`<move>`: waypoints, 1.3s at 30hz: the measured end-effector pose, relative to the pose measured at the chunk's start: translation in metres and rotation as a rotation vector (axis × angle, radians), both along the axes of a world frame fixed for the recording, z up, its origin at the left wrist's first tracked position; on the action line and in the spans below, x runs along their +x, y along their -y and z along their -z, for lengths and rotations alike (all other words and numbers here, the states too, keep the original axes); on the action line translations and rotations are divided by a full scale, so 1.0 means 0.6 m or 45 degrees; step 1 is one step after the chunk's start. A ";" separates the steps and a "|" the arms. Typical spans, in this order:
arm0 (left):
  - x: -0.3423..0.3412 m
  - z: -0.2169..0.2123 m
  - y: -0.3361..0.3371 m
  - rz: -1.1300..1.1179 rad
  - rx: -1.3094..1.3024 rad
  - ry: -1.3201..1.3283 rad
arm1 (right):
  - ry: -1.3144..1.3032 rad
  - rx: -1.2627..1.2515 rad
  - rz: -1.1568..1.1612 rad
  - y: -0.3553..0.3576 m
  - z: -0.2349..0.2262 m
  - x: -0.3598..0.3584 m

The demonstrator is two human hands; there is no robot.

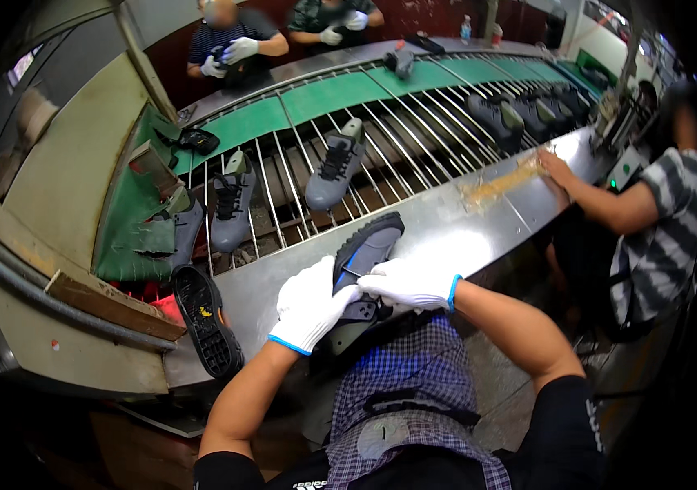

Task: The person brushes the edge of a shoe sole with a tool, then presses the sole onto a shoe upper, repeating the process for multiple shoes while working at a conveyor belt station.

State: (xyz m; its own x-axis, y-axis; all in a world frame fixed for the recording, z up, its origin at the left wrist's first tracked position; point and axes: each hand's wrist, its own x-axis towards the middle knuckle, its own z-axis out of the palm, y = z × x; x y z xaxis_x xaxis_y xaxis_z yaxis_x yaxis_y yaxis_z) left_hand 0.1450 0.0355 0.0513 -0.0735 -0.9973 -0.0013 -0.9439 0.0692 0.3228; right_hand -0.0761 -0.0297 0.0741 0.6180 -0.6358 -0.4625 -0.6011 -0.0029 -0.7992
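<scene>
Gray shoe (376, 247) apparently points toe-away, long axis leaning right.

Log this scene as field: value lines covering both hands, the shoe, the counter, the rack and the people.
Left hand: white glove, gripping the gray shoe
Right hand: white glove, over the shoe's middle; exact grip unclear
Shoe position: toe pointing away from the wearer
Metal counter: loose black outsole near its left end
Rod rack: more gray shoes, green sheet
People: two opposite in white gloves; one at right, hand at the counter
</scene>
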 end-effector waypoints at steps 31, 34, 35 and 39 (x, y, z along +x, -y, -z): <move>-0.128 -0.130 0.110 0.236 -0.273 -0.009 | 0.012 -1.596 1.146 0.060 0.258 -0.167; -0.044 -0.211 0.017 0.448 -0.668 -0.133 | -0.052 -1.404 0.959 0.049 0.230 -0.172; -0.007 -0.203 -0.016 0.466 -0.624 -0.436 | -0.072 -1.093 0.919 0.043 0.214 -0.178; 0.078 -0.161 -0.093 0.144 -0.408 0.019 | 0.137 -0.953 1.060 0.028 0.230 -0.143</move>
